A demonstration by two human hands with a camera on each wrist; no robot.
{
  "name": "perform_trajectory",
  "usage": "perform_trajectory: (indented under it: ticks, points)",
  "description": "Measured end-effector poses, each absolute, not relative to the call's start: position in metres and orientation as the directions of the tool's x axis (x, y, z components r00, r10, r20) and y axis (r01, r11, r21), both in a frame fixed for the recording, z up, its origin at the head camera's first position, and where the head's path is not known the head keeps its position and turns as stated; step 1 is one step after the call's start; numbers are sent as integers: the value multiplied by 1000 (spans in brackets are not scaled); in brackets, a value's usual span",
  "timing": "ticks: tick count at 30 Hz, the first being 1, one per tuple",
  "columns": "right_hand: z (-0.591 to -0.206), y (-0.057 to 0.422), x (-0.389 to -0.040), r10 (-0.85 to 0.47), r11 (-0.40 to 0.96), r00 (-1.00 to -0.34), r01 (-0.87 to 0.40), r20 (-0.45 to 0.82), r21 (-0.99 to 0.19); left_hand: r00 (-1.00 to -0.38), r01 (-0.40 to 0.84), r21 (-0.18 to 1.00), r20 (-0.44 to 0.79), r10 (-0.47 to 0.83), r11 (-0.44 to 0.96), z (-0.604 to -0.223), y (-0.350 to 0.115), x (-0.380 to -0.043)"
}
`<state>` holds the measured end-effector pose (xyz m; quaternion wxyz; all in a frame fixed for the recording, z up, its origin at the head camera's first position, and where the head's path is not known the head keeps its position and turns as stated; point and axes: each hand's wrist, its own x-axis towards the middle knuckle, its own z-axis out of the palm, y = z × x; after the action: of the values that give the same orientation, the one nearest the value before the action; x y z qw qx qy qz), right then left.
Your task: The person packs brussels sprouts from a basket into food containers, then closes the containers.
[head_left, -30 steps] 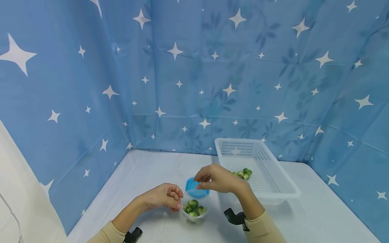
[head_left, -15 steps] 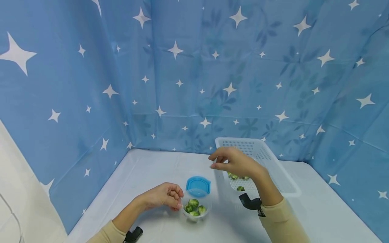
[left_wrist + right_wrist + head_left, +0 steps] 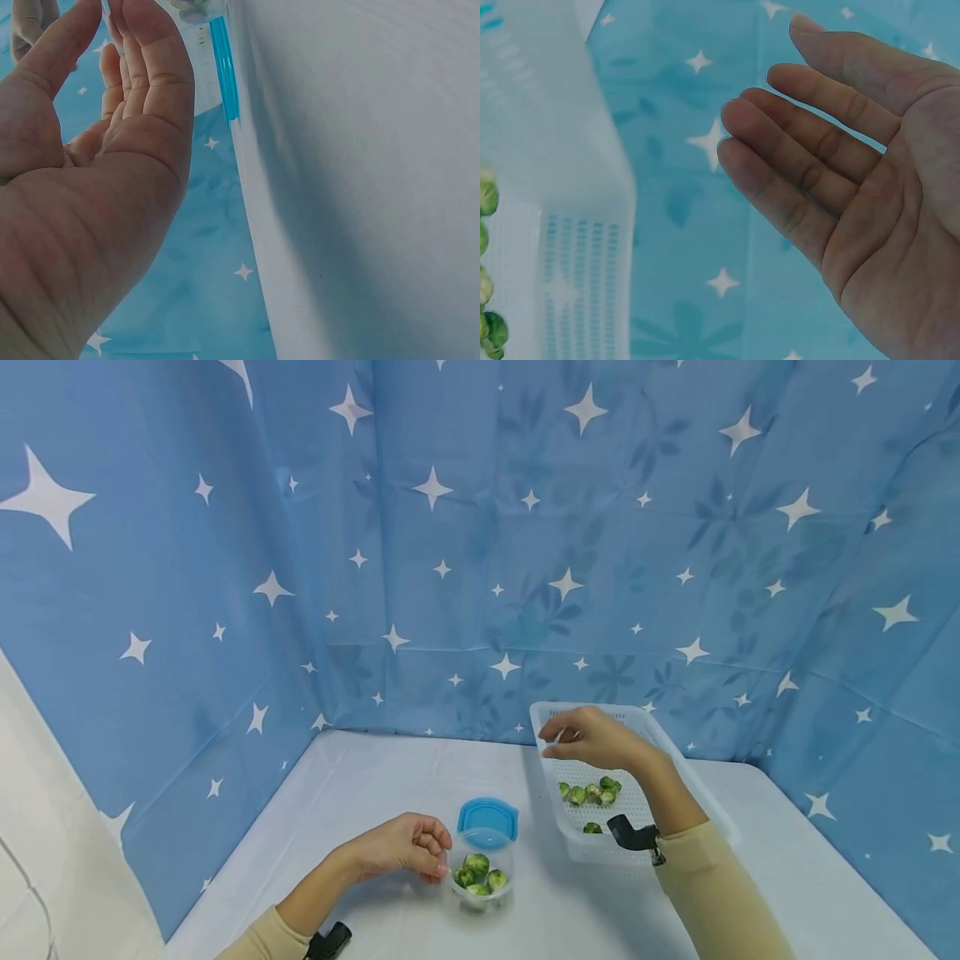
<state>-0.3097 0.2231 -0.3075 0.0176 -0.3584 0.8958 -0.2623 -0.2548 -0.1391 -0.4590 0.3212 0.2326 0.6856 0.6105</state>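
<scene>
With the left hand [image 3: 405, 847], pinches the left rim of a clear tub [image 3: 480, 902] on the white table [image 3: 375, 777], clamping its edge between thumb and curled fingers. Inside the tub, can make out four green sprouts [image 3: 476, 863], heaped together. Just behind, can see a blue lid [image 3: 487, 817] lying on the table, partly seen through the tub's clear far edge. Farther right, comes to a white basket [image 3: 592, 852], with a cluster of sprouts [image 3: 592, 792] toward its left side and one more near its front wall. Above the back-left part of the basket, hovers with the right hand [image 3: 592, 739], keeping thumb and fingertips apart, fingers loosely bent.
</scene>
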Motion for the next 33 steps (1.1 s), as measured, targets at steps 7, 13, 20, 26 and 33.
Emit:
perform_trajectory:
  ticks: [7,13,20,26,33]
  points:
    - [-316,240,-325,-621,635,-775,-586,118,-504,-690,-70,987,-154,707,147,-459,-138,-254]
    - [-320,249,-340,-600,646,-794,-551,94,-529,-699,-68,987,-152,699,146,-459,-138,-253]
    - [-330,260,-353,-589,673,-806,-453,-52,-584,-694,-70,987,-151,704,143,-460,-139,-253]
    - [-345,269,-365,-537,711,-823,-327,-182,-623,-696,-72,987,-154,701,145,-460,-139,-254]
    - [-365,274,-374,-451,757,-825,-152,-341,-636,-699,-81,986,-160,697,145,-459,-139,-254]
